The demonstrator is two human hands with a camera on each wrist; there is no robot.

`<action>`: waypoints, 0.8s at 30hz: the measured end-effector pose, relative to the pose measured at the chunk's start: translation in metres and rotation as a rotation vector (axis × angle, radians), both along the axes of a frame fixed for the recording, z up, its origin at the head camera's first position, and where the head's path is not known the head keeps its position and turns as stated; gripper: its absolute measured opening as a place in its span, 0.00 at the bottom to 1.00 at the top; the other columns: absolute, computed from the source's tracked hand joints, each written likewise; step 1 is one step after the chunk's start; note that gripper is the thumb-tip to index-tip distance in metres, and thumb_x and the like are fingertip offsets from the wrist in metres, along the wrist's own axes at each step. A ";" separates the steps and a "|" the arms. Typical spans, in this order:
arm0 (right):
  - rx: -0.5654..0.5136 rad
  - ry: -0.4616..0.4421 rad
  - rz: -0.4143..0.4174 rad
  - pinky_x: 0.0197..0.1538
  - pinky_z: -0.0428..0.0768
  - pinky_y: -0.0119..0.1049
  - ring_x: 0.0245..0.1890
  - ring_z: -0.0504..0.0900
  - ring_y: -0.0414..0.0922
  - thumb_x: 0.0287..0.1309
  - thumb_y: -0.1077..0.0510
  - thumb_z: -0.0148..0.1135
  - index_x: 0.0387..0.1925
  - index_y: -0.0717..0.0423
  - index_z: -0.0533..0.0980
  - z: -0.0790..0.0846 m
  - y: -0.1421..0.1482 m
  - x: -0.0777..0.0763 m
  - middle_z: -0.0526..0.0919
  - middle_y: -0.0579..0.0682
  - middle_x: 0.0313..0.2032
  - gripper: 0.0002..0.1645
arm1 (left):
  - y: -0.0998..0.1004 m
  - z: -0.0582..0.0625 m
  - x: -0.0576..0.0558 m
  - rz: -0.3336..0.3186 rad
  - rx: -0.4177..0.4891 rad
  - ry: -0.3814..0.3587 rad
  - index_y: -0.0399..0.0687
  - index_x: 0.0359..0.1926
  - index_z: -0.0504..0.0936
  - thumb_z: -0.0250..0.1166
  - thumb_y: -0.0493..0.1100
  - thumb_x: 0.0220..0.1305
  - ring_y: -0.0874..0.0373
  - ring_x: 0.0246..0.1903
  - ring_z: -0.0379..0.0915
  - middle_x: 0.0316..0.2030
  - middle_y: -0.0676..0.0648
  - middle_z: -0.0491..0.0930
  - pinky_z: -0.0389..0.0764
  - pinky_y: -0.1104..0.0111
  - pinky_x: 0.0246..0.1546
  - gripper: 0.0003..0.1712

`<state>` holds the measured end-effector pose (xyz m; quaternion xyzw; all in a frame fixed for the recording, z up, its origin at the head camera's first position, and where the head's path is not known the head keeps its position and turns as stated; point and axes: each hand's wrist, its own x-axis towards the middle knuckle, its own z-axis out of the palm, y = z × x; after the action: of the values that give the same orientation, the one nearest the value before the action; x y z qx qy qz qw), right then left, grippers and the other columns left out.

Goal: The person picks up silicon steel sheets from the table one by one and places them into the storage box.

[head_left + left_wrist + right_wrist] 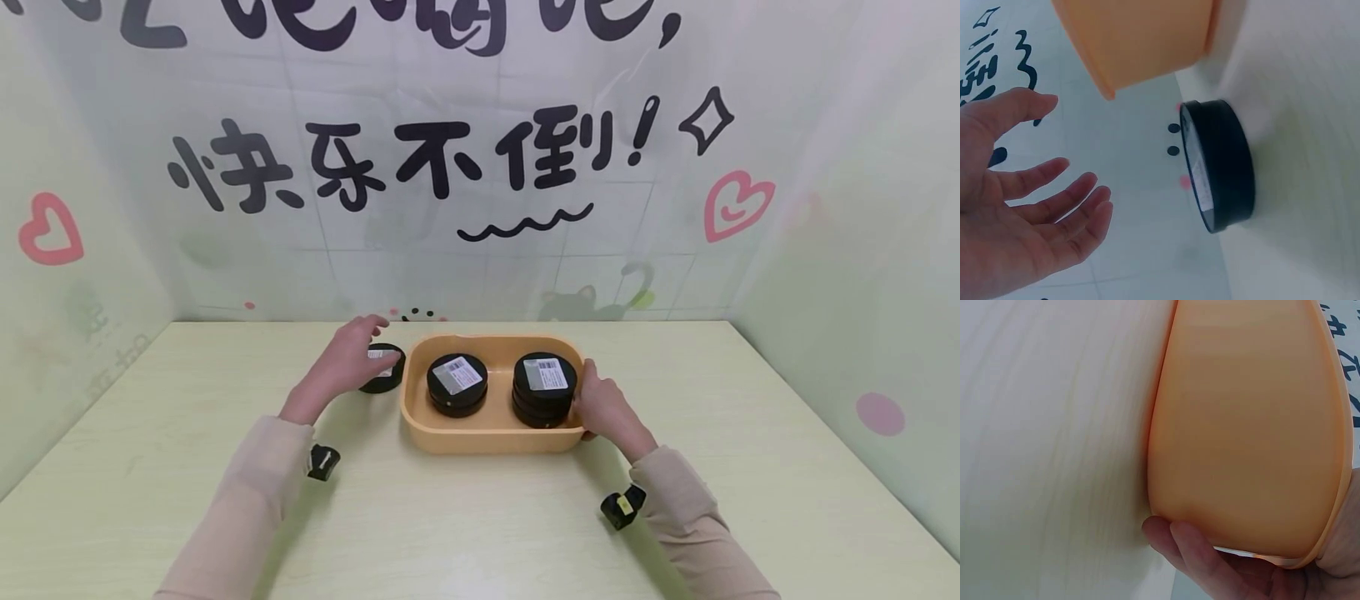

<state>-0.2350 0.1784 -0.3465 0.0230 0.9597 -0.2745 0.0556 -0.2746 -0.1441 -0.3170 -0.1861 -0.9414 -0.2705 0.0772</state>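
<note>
My left hand [351,357], fingers spread and slightly bent, hovers above a round black tin [386,383] with a white label on top. In the left wrist view, a gap shows between the fingers and the tin [1225,165], which lies flat on the table. With my right hand [607,410] I grip the right end of a light-orange plastic bin [491,442]. The right wrist view has the fingertips [1191,544] curled against the bin's lower end wall. Inside stand two stacks of similar tins: a lower left one [459,387] and a taller right one [543,396].
The pale wooden table [480,525] reaches back to a printed wall sheet [480,283] with large dark writing. Side sheets [847,317] border the table. Each wrist wears a small black device, such as the left wrist device [322,462].
</note>
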 end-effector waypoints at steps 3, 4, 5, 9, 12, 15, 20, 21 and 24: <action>-0.005 -0.002 -0.001 0.17 0.75 0.35 0.11 0.76 0.45 0.53 0.70 0.46 0.53 0.67 0.51 0.000 0.000 0.000 0.71 0.66 0.25 0.26 | -0.004 -0.004 -0.002 0.020 -0.011 -0.018 0.24 0.51 0.66 0.60 0.41 0.54 0.37 0.46 0.66 0.45 0.28 0.70 0.69 0.50 0.46 0.28; -0.005 -0.003 -0.001 0.17 0.76 0.35 0.11 0.76 0.45 0.53 0.70 0.46 0.53 0.67 0.51 0.000 0.000 0.000 0.71 0.66 0.26 0.26 | -0.004 -0.006 -0.002 0.025 -0.013 -0.023 0.24 0.51 0.66 0.60 0.41 0.54 0.36 0.46 0.66 0.46 0.28 0.70 0.69 0.50 0.46 0.28; -0.007 -0.004 -0.002 0.17 0.76 0.35 0.11 0.76 0.45 0.53 0.69 0.46 0.54 0.67 0.51 0.000 0.000 0.000 0.71 0.66 0.26 0.27 | -0.005 -0.007 -0.002 0.030 -0.017 -0.030 0.24 0.51 0.66 0.60 0.42 0.55 0.36 0.46 0.65 0.46 0.28 0.69 0.68 0.50 0.46 0.29; -0.007 -0.010 -0.003 0.17 0.76 0.35 0.11 0.76 0.45 0.53 0.69 0.46 0.54 0.67 0.51 0.000 0.000 0.000 0.71 0.66 0.26 0.27 | -0.007 -0.011 -0.004 0.056 -0.044 -0.066 0.24 0.52 0.65 0.61 0.43 0.54 0.35 0.48 0.63 0.48 0.27 0.68 0.67 0.49 0.48 0.30; -0.003 -0.010 -0.004 0.17 0.76 0.35 0.11 0.76 0.45 0.53 0.70 0.46 0.54 0.67 0.50 -0.001 0.000 -0.001 0.71 0.66 0.26 0.28 | -0.008 -0.013 -0.006 0.069 -0.058 -0.100 0.24 0.53 0.64 0.61 0.43 0.54 0.34 0.50 0.60 0.49 0.26 0.66 0.65 0.48 0.49 0.32; -0.005 -0.007 -0.004 0.17 0.75 0.35 0.11 0.76 0.45 0.52 0.70 0.47 0.54 0.67 0.51 -0.001 0.000 -0.001 0.71 0.67 0.26 0.28 | -0.008 -0.016 -0.007 0.081 -0.064 -0.146 0.25 0.55 0.62 0.62 0.43 0.53 0.33 0.52 0.57 0.51 0.25 0.63 0.64 0.47 0.50 0.34; -0.019 0.004 -0.009 0.16 0.75 0.35 0.11 0.76 0.45 0.50 0.70 0.48 0.53 0.67 0.51 -0.002 0.001 -0.001 0.71 0.67 0.26 0.28 | -0.009 -0.022 -0.009 0.091 -0.073 -0.187 0.26 0.57 0.59 0.65 0.44 0.51 0.32 0.52 0.55 0.52 0.23 0.58 0.65 0.45 0.49 0.39; -0.022 0.004 -0.010 0.16 0.75 0.35 0.11 0.76 0.46 0.50 0.70 0.48 0.53 0.67 0.51 -0.002 0.000 -0.001 0.71 0.67 0.26 0.28 | -0.009 -0.024 -0.010 0.093 -0.072 -0.191 0.26 0.58 0.58 0.65 0.45 0.50 0.32 0.51 0.55 0.53 0.23 0.58 0.65 0.45 0.49 0.40; -0.029 0.000 -0.014 0.16 0.75 0.35 0.11 0.76 0.46 0.50 0.70 0.48 0.54 0.67 0.51 -0.002 0.000 -0.002 0.71 0.67 0.27 0.29 | -0.010 -0.028 -0.012 0.096 -0.060 -0.203 0.27 0.59 0.56 0.66 0.46 0.49 0.33 0.51 0.55 0.53 0.22 0.56 0.65 0.45 0.48 0.43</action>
<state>-0.2366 0.1788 -0.3485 0.0291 0.9555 -0.2887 0.0538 -0.2866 -0.1542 -0.3454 -0.1145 -0.9599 -0.2558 -0.0114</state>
